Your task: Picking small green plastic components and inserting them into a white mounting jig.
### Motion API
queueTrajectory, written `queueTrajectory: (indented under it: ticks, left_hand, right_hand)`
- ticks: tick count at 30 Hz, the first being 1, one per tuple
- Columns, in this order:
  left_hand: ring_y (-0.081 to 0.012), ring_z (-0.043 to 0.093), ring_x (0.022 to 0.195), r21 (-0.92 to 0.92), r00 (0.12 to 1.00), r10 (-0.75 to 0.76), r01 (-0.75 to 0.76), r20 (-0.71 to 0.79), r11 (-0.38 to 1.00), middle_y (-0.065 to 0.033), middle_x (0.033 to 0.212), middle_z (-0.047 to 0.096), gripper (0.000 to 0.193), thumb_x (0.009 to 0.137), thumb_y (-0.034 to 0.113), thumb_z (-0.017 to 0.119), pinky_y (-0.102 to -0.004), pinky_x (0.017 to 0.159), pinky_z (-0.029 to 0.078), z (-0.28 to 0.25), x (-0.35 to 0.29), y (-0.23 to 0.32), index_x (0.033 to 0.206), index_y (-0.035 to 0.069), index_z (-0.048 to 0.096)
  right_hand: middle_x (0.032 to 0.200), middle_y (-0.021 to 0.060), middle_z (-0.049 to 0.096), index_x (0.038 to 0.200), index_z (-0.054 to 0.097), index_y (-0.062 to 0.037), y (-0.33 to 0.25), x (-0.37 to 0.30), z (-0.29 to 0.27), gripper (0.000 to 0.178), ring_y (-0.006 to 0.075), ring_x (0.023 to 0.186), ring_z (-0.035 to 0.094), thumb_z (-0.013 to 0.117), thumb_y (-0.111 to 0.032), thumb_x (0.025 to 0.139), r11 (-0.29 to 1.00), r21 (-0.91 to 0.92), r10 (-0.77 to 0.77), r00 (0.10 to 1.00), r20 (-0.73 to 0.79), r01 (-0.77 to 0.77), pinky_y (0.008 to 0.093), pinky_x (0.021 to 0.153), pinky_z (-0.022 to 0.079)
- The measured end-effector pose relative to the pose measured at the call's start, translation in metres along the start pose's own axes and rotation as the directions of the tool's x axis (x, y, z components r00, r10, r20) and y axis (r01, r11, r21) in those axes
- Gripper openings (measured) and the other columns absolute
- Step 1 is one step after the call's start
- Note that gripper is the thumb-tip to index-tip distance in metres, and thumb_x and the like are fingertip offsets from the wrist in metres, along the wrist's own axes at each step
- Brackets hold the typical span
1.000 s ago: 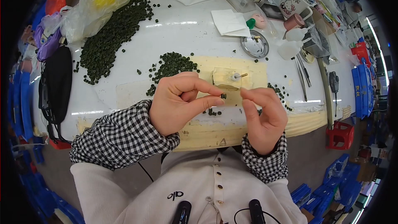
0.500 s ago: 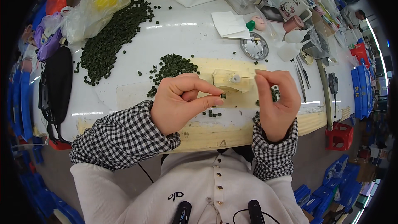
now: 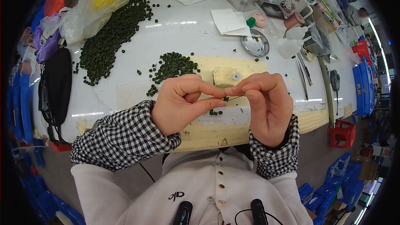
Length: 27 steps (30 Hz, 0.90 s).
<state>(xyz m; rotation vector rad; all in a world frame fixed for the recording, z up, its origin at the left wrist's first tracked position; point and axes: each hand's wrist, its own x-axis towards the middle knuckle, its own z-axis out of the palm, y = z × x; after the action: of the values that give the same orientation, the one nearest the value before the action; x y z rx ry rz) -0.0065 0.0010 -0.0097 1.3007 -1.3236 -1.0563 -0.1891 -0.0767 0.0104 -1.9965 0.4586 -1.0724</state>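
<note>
My left hand is closed in a pinch, its thumb and forefinger on a tiny dark green piece. Close against those fingertips is my right hand, also closed, with a thin needle-like rod sticking out from its fingers toward the piece. Whether the rod enters the piece is too small to tell. Just beyond both hands stands a yellowish block with a small whitish knob on it. A small heap of dark green pieces lies beyond my left hand, and a few loose pieces lie below the fingertips.
A large pile of green pieces spreads at the far left beside a clear plastic bag and a black pouch. Toward the right are a round metal lid, white paper, tweezers and a mug.
My right hand has moved left and down from beside the block to meet my left fingertips, bringing the thin rod along. My left hand stays almost in place with the green piece.
</note>
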Motion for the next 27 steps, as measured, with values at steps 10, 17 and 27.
queueTrajectory:
  ticks: [10,17,27]
  left_hand:
    - [-0.0034,0.03,0.056,-0.009,1.0,0.006,-0.007,-0.007,1.0,0.0078,0.06,0.036,0.019,0.073,0.006,0.078,-0.0217,0.053,0.026,0.001,0.0,-0.001,0.091,0.005,0.071]
    - [-0.0035,0.03,0.056,-0.002,1.0,0.024,-0.024,-0.007,1.0,0.0076,0.06,0.036,0.019,0.073,0.006,0.077,-0.0218,0.053,0.026,0.001,0.0,-0.001,0.092,0.005,0.071]
    - [-0.0026,0.033,0.056,-0.029,0.999,-0.032,0.032,-0.019,0.999,0.0079,0.06,0.034,0.019,0.075,0.003,0.076,-0.0208,0.054,0.031,0.001,0.0,0.0,0.093,0.004,0.071]
  right_hand:
    - [0.083,0.0111,0.061,0.087,0.056,0.0026,0.0,0.001,0.001,0.005,0.0193,0.069,0.061,0.061,0.0,0.086,0.999,-0.035,-0.03,0.999,0.017,0.031,0.0262,0.061,0.049]
    - [0.083,0.0103,0.061,0.089,0.056,0.0026,-0.003,0.0,0.001,0.005,0.0173,0.071,0.062,0.058,-0.002,0.089,0.999,0.025,0.031,0.997,-0.077,-0.029,0.0255,0.064,0.049]
    - [0.077,0.0112,0.059,0.084,0.057,0.0007,0.02,0.012,-0.005,0.008,0.026,0.067,0.058,0.065,0.0,0.081,0.888,-0.459,-0.104,0.981,-0.166,0.017,0.0304,0.061,0.046]
